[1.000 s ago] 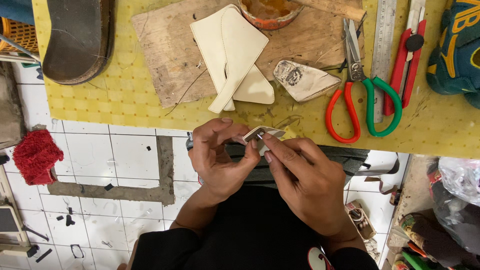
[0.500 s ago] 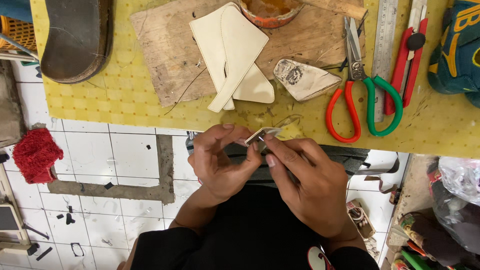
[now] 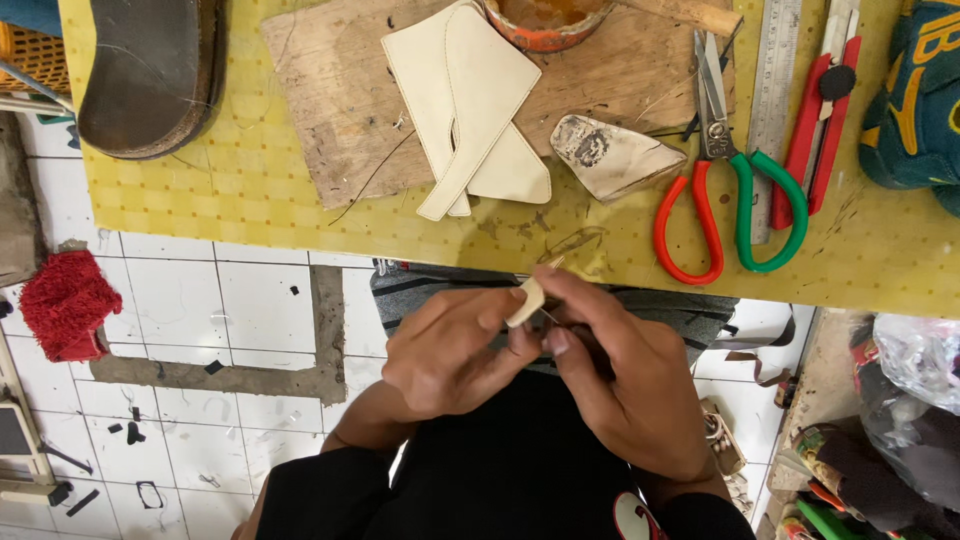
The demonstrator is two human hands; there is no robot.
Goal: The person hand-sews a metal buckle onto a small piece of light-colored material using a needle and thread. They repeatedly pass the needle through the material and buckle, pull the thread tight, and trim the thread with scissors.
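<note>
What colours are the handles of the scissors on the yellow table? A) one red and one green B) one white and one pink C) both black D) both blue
A: the scissors lying on the yellow table have one red loop and one green loop.

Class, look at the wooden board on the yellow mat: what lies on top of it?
On the wooden board lie cream leather pieces and an orange bowl. The board beneath them is hidden.
</note>
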